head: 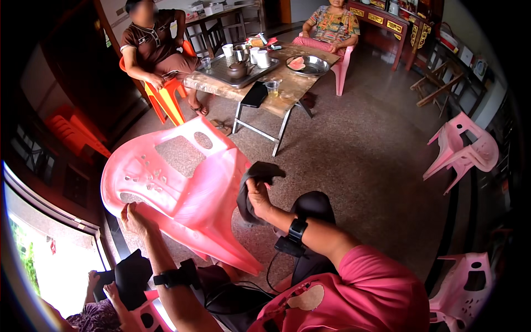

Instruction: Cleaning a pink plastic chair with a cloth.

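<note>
Before me stands a pink plastic armchair [207,182], turned sideways, with cut-out holes in its backrest. My left hand [139,222] grips the chair around an edge of its backrest and arm, at the lower left. In my right hand [258,197] is a dark grey cloth [248,207], bunched and hanging beside the front of the seat. Part of the cloth rises above my fingers. Whether it touches the chair there, I cannot tell. Black straps with small devices and cables circle both my forearms.
A folding table [286,97] holds a tea tray [238,70], cups and a steel bowl [308,65]. Two people sit beside it; another person's hands [111,290] show at lower left. Pink chairs [464,145] stand at right, red stacked stools [79,128] at left.
</note>
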`<action>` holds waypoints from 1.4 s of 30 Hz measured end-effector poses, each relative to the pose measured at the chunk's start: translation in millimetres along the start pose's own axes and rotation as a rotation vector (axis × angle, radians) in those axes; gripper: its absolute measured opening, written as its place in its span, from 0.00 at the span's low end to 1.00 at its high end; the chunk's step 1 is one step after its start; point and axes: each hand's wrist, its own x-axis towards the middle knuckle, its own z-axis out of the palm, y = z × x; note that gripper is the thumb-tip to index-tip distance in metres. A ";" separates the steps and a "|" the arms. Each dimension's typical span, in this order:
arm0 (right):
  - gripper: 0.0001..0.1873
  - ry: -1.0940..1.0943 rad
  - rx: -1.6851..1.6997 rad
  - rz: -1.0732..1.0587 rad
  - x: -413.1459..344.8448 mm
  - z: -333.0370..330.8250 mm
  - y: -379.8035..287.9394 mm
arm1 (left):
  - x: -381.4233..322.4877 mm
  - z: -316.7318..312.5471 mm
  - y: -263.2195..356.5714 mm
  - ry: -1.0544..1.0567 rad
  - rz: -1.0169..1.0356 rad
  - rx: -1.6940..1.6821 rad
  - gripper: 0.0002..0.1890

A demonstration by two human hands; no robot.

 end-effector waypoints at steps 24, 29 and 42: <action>0.19 -0.294 -0.332 0.166 -39.7 16.2 -17.2 | -26.1 15.7 18.4 -0.064 0.021 0.050 0.10; 0.17 -0.362 -0.274 0.187 -35.2 19.2 -14.5 | -18.7 9.9 13.9 -0.055 0.040 0.061 0.10; 0.17 -0.198 -0.535 -0.027 -27.4 19.1 5.3 | -20.5 15.2 10.6 -0.103 0.047 0.059 0.11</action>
